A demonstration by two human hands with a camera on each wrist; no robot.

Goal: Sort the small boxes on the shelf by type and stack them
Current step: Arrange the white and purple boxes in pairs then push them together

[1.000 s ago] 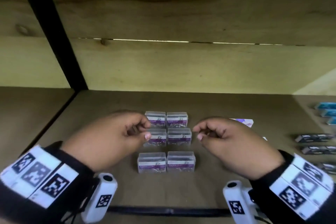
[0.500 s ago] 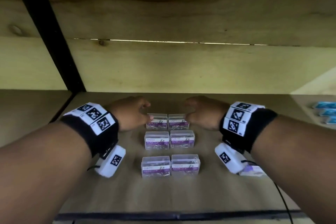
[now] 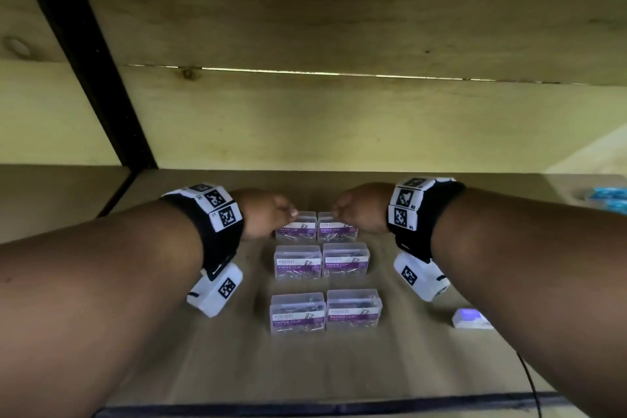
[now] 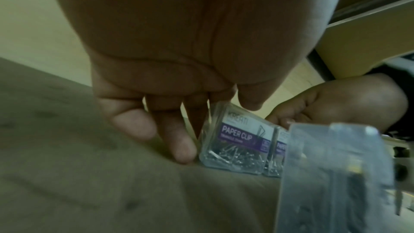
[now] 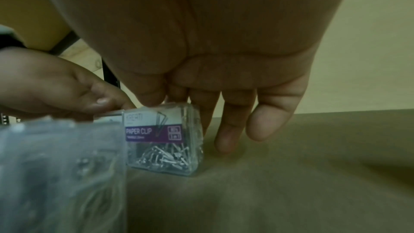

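Observation:
Six clear paper clip boxes with purple labels stand in a two-wide grid on the wooden shelf (image 3: 220,366). Both arms reach to the far row. My left hand (image 3: 291,213) pinches the upper left end of the far left box (image 3: 296,231) (image 4: 237,141), thumb in front and fingers (image 4: 181,150) down its outer side. My right hand (image 3: 336,213) pinches the far right box (image 3: 338,231) (image 5: 163,139) the same way, fingers (image 5: 226,141) down its right end. Both boxes sit on the shelf, side by side. The middle row (image 3: 298,263) and near row (image 3: 298,314) are untouched.
A small white and purple box (image 3: 470,318) lies right of the grid, under my right forearm. Blue boxes (image 3: 607,196) sit at the far right. A black shelf post (image 3: 84,54) stands at the left, the wooden back wall is just behind the far row, and a thin cable (image 3: 529,380) runs near the front edge.
Both hands have gone forward from above the middle row to the far row and taken hold of its two boxes. The boxes have not moved.

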